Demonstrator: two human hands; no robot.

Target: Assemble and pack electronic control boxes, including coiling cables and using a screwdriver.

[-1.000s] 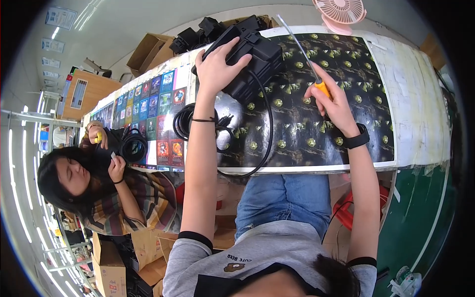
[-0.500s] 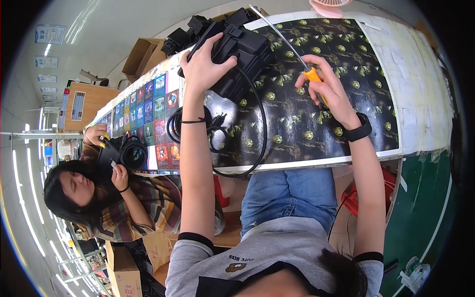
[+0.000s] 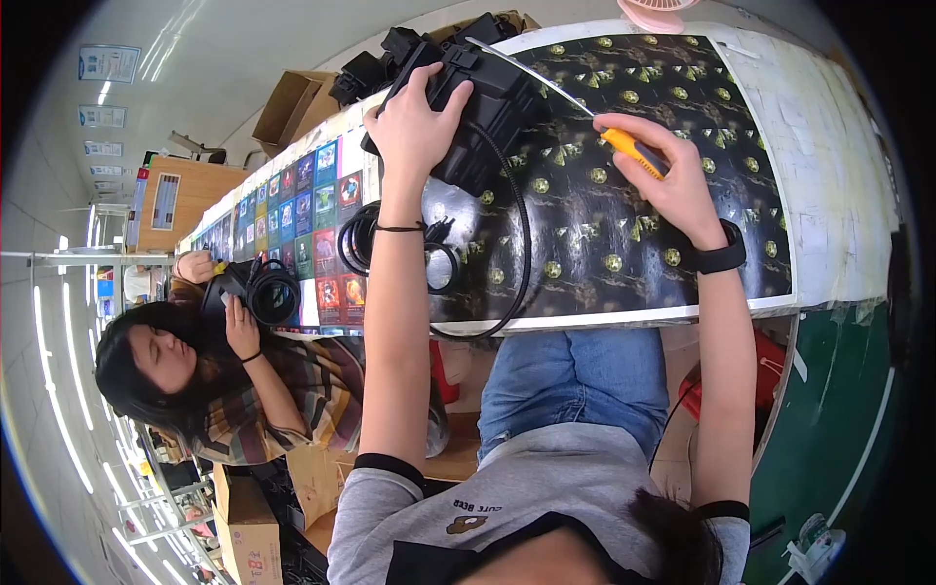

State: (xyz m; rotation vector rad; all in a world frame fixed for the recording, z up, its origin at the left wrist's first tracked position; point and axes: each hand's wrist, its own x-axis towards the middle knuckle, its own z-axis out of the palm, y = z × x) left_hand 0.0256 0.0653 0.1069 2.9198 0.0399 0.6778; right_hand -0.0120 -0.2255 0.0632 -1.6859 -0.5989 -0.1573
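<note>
My left hand [image 3: 414, 132] grips a black plastic device [image 3: 497, 88] at the far edge of the table, fingers and thumb spread over its near left side. A black ribbed cable [image 3: 525, 234] runs from the device in a loop toward the table's front edge. In my right hand [image 3: 678, 185] is a screwdriver [image 3: 634, 151] with a yellow and dark handle. Its long metal shaft points up and left, the tip close to the top of the device; whether they touch I cannot tell. Coiled black cable [image 3: 361, 239] lies beside my left forearm.
More black devices [image 3: 366, 73] are heaped behind the left hand. Shiny dark patterned sheets [image 3: 585, 263] and a sheet of small pictures [image 3: 302, 210] cover the table. At left a co-worker [image 3: 273, 380] handles another black device and cable. A pink fan [image 3: 655, 12] stands at the back.
The screwdriver has tilted lower, its tip dropping left toward the black device. My right hand has moved slightly down and right, its fingers closing further round the handle. My left hand stays on the device.
</note>
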